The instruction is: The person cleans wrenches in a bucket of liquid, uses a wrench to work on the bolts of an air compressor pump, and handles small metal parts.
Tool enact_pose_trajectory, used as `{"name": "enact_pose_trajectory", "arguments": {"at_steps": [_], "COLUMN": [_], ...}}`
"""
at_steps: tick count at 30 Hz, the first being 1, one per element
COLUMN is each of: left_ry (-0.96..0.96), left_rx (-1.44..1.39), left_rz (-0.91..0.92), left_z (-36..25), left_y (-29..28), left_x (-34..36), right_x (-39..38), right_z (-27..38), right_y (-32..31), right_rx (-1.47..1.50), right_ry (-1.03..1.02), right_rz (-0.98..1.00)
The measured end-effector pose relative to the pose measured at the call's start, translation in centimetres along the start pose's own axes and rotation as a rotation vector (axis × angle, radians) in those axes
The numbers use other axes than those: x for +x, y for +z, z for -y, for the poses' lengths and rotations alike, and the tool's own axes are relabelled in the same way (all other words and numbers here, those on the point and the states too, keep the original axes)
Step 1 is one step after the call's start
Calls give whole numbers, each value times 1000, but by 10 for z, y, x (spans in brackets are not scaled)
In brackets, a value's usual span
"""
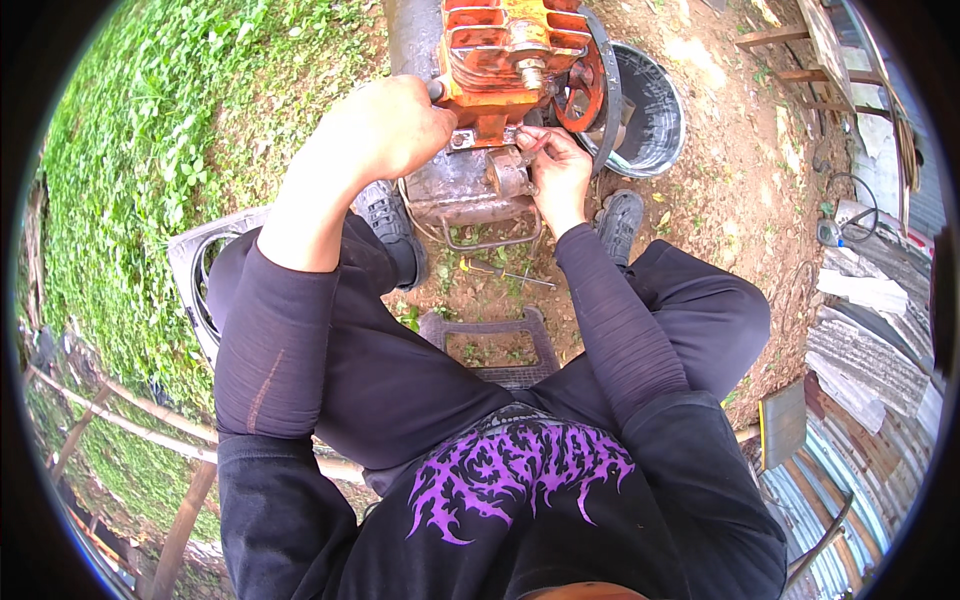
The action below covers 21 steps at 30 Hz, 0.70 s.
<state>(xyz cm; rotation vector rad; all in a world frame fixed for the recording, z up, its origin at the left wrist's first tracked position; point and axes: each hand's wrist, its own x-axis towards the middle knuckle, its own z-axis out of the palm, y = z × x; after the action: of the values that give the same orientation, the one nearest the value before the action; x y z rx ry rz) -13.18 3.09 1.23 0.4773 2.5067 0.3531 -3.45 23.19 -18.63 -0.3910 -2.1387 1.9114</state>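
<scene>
Mid-fastening on orange engine (505, 60): left hand (385, 130) clenched on its side, right hand (555, 165) fingers pinched narrow at base bolt (515, 135); next likely calls for steady turning.

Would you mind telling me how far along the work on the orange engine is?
Done: nothing clearly finished. In hand: left hand grips the orange engine; right hand pinches a small part at its base. Left: a thin tool lies unused on the dirt; the rest cannot be judged.
</scene>
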Motion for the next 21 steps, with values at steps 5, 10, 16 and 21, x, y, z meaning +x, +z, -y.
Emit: {"name": "enact_pose_trajectory", "arguments": {"at_steps": [5, 10, 16, 21], "left_ry": [78, 60, 31, -6], "left_rx": [39, 31, -3, -31], "left_rz": [5, 3, 18, 32], "left_z": [-5, -4, -1, -1], "left_y": [-7, -10, -7, -9], "left_x": [-6, -10, -6, -6], "right_x": [-1, 2, 1, 2], "right_z": [9, 10, 8, 3], "right_y": [3, -2, -1, -1], "right_rx": [188, -59, 134, 269], "right_ry": [132, -40, 165, 338], "right_rz": [-43, 71, 29, 0]}}
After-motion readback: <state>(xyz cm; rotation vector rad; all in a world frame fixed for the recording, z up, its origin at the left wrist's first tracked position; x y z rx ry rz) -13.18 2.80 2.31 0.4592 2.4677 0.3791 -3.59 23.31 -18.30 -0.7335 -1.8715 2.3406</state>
